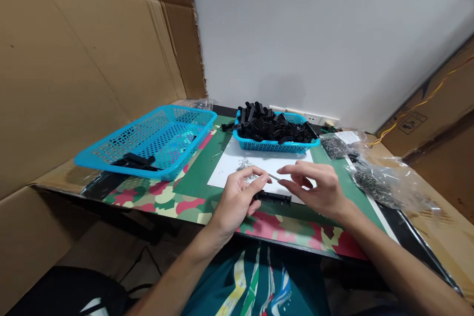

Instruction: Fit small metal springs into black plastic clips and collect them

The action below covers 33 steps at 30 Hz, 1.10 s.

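Note:
My left hand [242, 195] is closed, with thumb and index finger pinching a thin metal rod [273, 176] that points to the right. Close to the rod's other end is my right hand [314, 185]; its thumb and index fingertips are slightly apart, and whether they touch the rod is unclear. A slim black plastic part [276, 197] juts out from beneath my left hand, near the table's front edge. I cannot tell whether my lower fingers grip it. Behind my left hand, a pile of small metal pieces [244, 164] lies on a white sheet [224, 168].
At the back, a blue basket [276, 146] is heaped with black plastic parts [264, 123]. A larger blue basket [172, 170] on the left holds several black parts [135, 162]. Clear bags [374, 185] of small metal pieces lie right. Cardboard [92, 49] walls the left side.

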Each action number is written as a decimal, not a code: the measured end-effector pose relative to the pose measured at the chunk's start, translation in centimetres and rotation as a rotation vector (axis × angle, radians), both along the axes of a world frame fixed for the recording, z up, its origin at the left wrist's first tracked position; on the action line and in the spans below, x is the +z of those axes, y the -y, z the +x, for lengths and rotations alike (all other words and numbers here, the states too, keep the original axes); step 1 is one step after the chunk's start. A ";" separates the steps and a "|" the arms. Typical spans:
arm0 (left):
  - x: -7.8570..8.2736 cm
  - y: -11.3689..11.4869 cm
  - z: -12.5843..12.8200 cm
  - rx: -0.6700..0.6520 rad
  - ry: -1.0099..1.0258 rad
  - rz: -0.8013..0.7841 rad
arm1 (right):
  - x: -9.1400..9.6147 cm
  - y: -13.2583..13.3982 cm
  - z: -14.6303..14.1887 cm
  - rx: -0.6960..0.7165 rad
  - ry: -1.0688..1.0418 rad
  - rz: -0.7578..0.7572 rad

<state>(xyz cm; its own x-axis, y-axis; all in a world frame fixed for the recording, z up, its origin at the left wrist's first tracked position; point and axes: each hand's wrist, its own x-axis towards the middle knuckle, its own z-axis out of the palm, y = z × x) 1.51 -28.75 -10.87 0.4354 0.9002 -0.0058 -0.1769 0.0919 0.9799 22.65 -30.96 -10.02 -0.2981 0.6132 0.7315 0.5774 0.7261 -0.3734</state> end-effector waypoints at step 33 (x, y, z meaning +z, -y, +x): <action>-0.6 0.0 -0.7 -0.078 -0.064 0.181 | 1.0 0.4 0.3 0.067 -0.433 -0.610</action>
